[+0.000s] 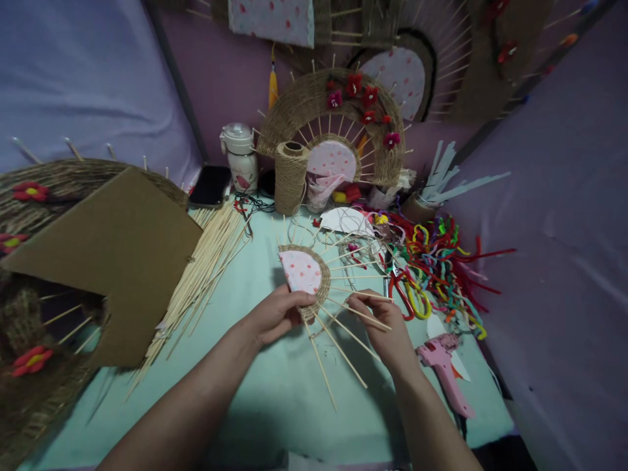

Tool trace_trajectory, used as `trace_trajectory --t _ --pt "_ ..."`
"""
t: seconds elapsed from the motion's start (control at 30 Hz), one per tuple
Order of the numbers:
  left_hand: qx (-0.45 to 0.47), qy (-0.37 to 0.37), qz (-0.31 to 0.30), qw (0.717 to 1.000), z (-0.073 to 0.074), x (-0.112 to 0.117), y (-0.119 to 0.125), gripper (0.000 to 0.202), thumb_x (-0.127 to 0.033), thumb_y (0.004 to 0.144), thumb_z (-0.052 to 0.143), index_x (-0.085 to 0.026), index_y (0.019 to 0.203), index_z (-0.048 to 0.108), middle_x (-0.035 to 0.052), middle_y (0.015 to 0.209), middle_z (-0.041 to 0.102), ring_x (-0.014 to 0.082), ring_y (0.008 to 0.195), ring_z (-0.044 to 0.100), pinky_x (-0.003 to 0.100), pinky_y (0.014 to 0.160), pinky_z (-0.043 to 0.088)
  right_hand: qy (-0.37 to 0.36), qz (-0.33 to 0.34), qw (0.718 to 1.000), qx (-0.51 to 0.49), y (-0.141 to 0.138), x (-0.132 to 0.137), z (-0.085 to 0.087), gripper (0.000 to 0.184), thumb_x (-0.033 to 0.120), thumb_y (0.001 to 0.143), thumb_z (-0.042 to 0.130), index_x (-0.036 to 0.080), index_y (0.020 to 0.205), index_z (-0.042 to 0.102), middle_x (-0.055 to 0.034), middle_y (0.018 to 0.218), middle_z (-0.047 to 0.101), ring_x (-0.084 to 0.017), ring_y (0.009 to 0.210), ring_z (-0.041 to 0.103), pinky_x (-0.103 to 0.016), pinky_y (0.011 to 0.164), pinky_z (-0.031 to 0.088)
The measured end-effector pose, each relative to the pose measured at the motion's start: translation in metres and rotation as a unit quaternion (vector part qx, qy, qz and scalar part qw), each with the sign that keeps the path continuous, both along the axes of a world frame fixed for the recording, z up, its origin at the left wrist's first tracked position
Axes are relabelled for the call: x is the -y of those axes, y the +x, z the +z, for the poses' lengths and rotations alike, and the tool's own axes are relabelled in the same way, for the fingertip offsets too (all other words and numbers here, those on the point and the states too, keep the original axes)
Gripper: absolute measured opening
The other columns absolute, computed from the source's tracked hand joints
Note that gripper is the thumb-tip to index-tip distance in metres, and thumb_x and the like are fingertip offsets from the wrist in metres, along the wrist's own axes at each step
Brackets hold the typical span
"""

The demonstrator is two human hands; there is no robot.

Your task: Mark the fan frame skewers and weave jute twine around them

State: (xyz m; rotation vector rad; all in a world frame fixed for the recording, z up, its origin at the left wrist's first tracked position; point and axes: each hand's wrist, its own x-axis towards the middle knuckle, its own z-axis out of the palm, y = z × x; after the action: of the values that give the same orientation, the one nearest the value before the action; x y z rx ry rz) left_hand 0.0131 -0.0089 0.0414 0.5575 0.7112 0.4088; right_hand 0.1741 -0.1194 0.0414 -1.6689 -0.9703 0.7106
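My left hand (277, 315) is closed on the lower edge of a small half-round craft piece (304, 271). The piece has a white, pink-dotted face, a twine-wrapped rim and thin wooden sticks (343, 330) fanning out to the right and downward. My right hand (377, 320) pinches among those sticks just right of the rim, with a strand of jute twine (343, 245) looping above it. Both hands hover over the pale green table (275, 399).
A bundle of wooden skewers (206, 268) and a cardboard sheet (118, 255) lie at left. A twine spool (290, 176), a finished arch with red flowers (338, 111), a phone (210, 185) and a bottle (239, 157) stand behind. Pipe cleaners (436, 261), scissors (405, 291) and a pink glue gun (444, 369) lie right.
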Motion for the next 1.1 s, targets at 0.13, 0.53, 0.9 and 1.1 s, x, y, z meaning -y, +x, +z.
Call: trace_trajectory --t 0.13,0.53,0.9,1.1 --pt "-0.011 0.002 -0.011 1.000 -0.002 0.000 0.000 0.036 -0.010 0.054 0.074 -0.010 0.089 0.065 0.0073 0.085 0.069 0.0144 0.070 0.062 0.027 0.067 0.050 0.002 -0.016 1.000 -0.012 -0.002 0.002 0.000 0.025 0.041 0.080 0.065 0.018 0.073 0.067 -0.0022 0.072 0.061 -0.016 0.070 0.053 -0.027 0.065 0.041" --pt "-0.022 0.022 -0.019 0.999 -0.005 0.001 0.000 0.037 -0.011 0.053 0.075 -0.010 0.089 0.066 0.0081 0.086 0.070 0.0151 0.074 0.062 0.028 0.071 0.049 0.021 -0.023 0.959 -0.280 0.001 -0.001 -0.011 0.029 0.044 0.067 0.078 0.018 0.064 0.066 0.0008 0.063 0.052 -0.012 0.063 0.044 -0.026 0.062 0.036" --pt "-0.014 0.013 -0.035 0.999 -0.005 0.004 0.000 0.036 -0.012 0.052 0.077 -0.011 0.086 0.066 0.0069 0.085 0.070 0.0143 0.072 0.061 0.028 0.069 0.049 0.033 0.011 0.948 -0.316 -0.002 -0.002 -0.007 0.026 0.040 0.069 0.078 0.018 0.063 0.066 0.0018 0.060 0.052 -0.011 0.060 0.042 -0.025 0.059 0.032" --pt "-0.019 0.011 -0.035 0.999 -0.002 0.004 0.000 0.036 -0.012 0.051 0.076 -0.012 0.085 0.064 0.0038 0.079 0.067 0.0127 0.066 0.059 0.028 0.064 0.048 0.038 0.009 0.945 -0.325 -0.002 -0.003 -0.004 0.028 0.039 0.068 0.078 0.017 0.060 0.063 0.0026 0.060 0.048 -0.010 0.059 0.039 -0.024 0.058 0.032"
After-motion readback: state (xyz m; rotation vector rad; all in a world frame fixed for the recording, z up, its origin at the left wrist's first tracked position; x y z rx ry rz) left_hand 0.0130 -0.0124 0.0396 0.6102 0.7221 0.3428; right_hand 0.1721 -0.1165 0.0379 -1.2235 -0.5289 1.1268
